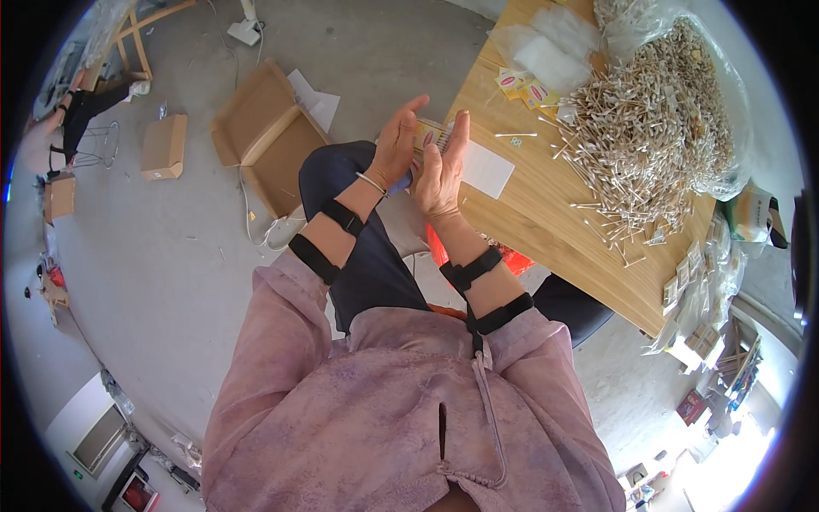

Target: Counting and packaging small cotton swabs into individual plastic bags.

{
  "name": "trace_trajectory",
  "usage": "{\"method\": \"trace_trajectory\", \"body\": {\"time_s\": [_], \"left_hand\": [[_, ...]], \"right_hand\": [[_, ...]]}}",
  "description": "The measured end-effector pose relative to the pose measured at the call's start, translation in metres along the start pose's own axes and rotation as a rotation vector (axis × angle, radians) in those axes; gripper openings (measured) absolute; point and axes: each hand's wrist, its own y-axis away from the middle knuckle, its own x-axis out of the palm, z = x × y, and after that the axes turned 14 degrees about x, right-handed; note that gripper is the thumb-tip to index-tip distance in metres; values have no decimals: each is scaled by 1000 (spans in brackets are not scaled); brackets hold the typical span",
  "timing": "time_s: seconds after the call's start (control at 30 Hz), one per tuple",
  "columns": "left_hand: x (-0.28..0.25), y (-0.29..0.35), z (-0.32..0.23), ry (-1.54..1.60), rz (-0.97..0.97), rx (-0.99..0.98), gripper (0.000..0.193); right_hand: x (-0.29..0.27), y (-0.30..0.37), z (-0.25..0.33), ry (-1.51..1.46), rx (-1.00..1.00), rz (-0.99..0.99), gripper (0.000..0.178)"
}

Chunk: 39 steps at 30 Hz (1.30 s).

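Between my two hands is a small packet of cotton swabs (pixel 432 135) with a yellow and red label, above the table's left edge. My left hand (pixel 394 147) presses on its left side, thumb pointing up and away. My right hand (pixel 441 177) closes against it from the right, fingers stretched along it. Part of the packet is hidden by the palms. Just right of my right hand, a white card (pixel 488 172) lies on the wooden table (pixel 546 226). A large heap of loose cotton swabs (pixel 648 128) spreads over the table farther right, partly inside a clear plastic bag (pixel 740 141).
Clear plastic bags (pixel 554 47) and yellow-red cards (pixel 533 92) lie at the table's far side. Filled packets (pixel 682 277) hang by its right corner. On the floor at left are an open cardboard box (pixel 277 158) and a smaller carton (pixel 165 147). Another person (pixel 64 128) sits far left.
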Motion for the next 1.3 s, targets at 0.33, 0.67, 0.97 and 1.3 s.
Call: {"method": "trace_trajectory", "body": {"time_s": [0.33,0.67,0.97,1.3], "left_hand": [[3,0,-12,119,38,-77,64],[-20,-6,15,23,72,-74,39],[63,-2,-54,-645,337,561,40],[122,36,-37,-552,539,630,18]], "right_hand": [[7,-3,-6,105,-91,-34,80],[-9,-10,-9,145,-172,28,64],[-121,-23,-34,810,-305,-365,24],[-209,37,-36,1053,-86,-598,32]]}}
